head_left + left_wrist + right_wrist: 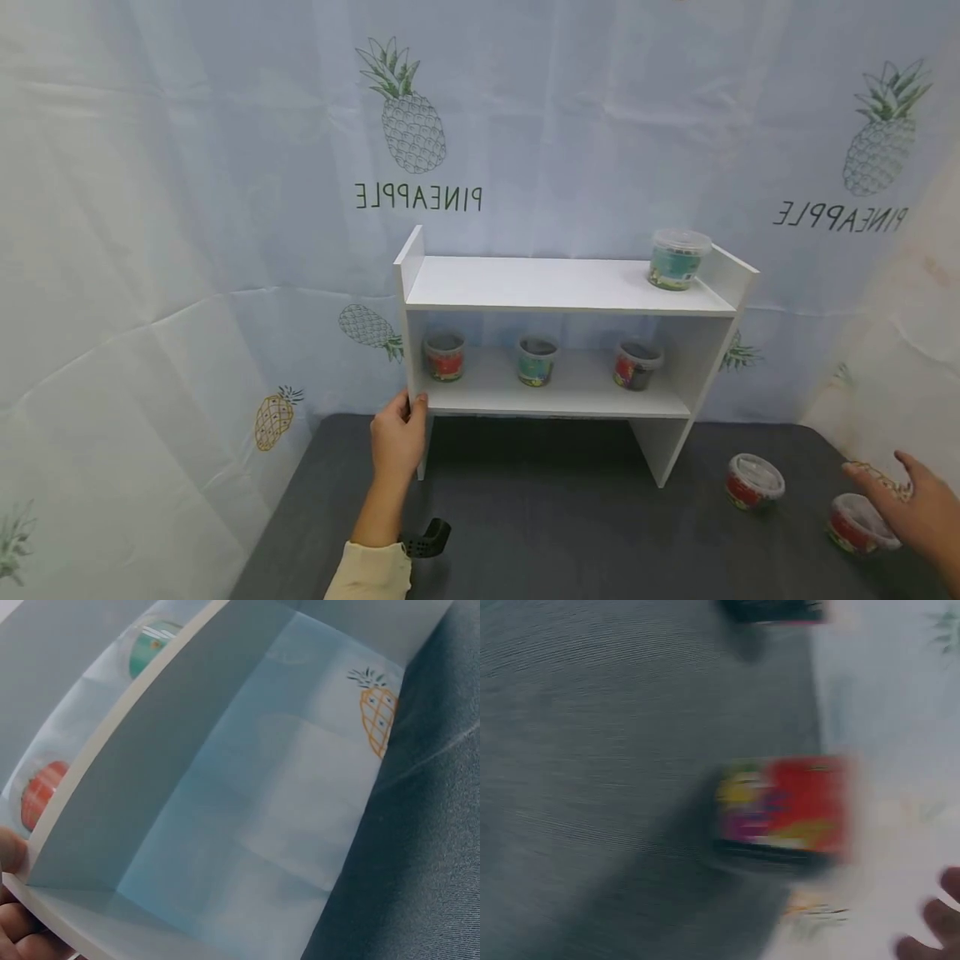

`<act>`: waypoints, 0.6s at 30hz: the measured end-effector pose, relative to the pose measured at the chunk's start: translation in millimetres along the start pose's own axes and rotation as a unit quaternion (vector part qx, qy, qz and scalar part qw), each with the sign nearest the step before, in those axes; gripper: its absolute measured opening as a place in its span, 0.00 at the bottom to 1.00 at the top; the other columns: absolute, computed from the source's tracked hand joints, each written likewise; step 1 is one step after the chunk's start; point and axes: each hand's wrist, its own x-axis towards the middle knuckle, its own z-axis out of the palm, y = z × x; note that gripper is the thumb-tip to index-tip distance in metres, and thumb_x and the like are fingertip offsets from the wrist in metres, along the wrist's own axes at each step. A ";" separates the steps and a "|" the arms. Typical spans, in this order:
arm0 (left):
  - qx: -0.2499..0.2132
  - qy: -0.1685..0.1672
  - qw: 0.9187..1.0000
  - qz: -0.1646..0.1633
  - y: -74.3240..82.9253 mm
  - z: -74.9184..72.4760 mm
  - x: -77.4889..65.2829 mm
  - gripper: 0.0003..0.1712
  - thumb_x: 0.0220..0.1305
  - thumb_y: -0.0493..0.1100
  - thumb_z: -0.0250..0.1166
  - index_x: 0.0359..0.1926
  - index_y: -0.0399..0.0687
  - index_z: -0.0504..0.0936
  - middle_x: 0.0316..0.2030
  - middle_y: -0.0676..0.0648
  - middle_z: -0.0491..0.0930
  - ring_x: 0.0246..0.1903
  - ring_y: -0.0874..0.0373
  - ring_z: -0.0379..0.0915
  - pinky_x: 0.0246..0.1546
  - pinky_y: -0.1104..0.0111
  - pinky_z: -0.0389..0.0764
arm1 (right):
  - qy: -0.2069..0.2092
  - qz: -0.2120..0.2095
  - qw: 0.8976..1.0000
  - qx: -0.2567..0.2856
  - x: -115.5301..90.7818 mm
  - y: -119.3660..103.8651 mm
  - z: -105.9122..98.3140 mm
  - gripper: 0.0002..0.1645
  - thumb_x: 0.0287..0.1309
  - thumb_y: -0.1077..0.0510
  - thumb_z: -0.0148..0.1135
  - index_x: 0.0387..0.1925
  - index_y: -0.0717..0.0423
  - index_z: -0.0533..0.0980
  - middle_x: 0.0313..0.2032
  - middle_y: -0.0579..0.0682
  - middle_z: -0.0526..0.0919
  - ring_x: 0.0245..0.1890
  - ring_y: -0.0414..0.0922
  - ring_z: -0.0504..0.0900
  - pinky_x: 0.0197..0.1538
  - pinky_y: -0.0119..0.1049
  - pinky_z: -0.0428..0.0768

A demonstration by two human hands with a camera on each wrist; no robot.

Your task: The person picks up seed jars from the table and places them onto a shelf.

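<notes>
Shelf unit [555,287] steadied on the bench [540,517] while a tub is approached.
Left hand [397,433] grips the unit's left side panel, bracing it; right hand [911,500], fingers spread and holding nothing, hovers beside the nearest red-labelled tub [858,523].

Shelf unit [555,287]: plain white. Table [570,525]: dark grey. Backdrop cloth [187,167]: pale blue-white, printed with outline pineapples — grey-green at far centre, yellow-orange at near left. Tubs: teal label on the top-shelf tub [678,259]; red labels on the two table tubs [753,481] at near right. Sleeve [371,575] — cream.
</notes>
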 end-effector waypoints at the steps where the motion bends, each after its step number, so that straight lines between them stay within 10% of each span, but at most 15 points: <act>1: 0.000 -0.001 1.000 -0.001 0.2 0.4 0.0 0.20 0.70 0.50 0.61 0.55 0.42 0.84 0.43 0.42 0.87 0.40 0.50 0.84 0.38 0.55 0.82 | -0.041 0.014 0.999 0.002 0.5 7.5 7.7 0.64 0.67 0.30 0.45 0.70 0.80 0.32 0.64 0.88 0.43 0.57 0.83 0.56 0.51 0.72 0.65; 5: 0.002 -0.011 1.000 -0.005 1.0 1.3 -0.6 0.22 0.71 0.51 0.60 0.56 0.41 0.83 0.45 0.42 0.87 0.43 0.49 0.84 0.40 0.53 0.82 | -0.111 0.025 0.993 -0.016 -1.4 27.1 34.1 0.67 0.64 0.29 0.50 0.66 0.87 0.39 0.60 0.88 0.52 0.53 0.81 0.62 0.45 0.66 0.71; 18: -0.005 -0.020 1.000 -0.002 -1.6 0.9 1.3 0.23 0.71 0.51 0.60 0.56 0.39 0.82 0.46 0.40 0.86 0.43 0.48 0.84 0.41 0.51 0.82 | 0.020 0.121 0.987 0.102 -21.1 22.2 59.2 0.60 0.60 0.43 0.65 0.74 0.71 0.41 0.66 0.81 0.51 0.61 0.76 0.57 0.56 0.69 0.63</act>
